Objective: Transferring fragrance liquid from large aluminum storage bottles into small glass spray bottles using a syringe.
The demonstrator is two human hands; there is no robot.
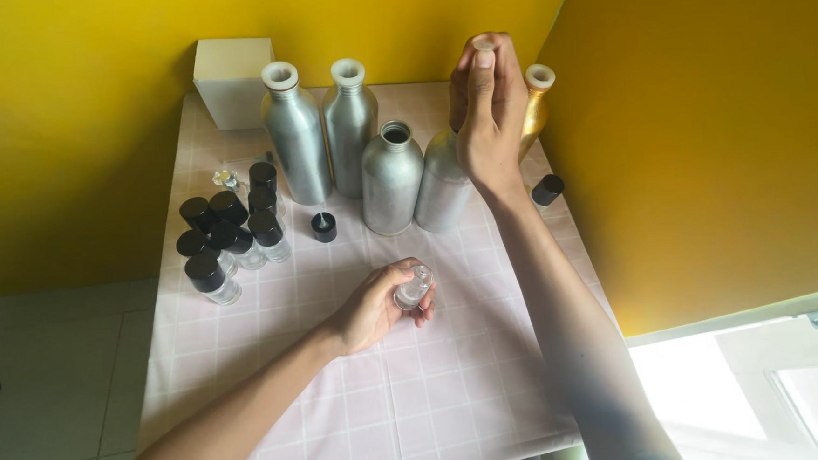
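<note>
My left hand (376,306) holds a small clear glass bottle (414,288) with no cap, just above the middle of the table. My right hand (487,114) is raised over the neck of a silver metal bottle (440,191) at the back; its fingers close around a small pale cap or stopper at the top. A gold bottle (535,111) with a white stopper stands right behind that hand.
Three more silver bottles (297,142) stand in the back row, one with an open neck (393,175). Several small black-capped glass bottles (227,235) cluster at the left. A loose black cap (324,226), a white box (231,81), yellow walls, and the pink-checked table (418,397) are also in view.
</note>
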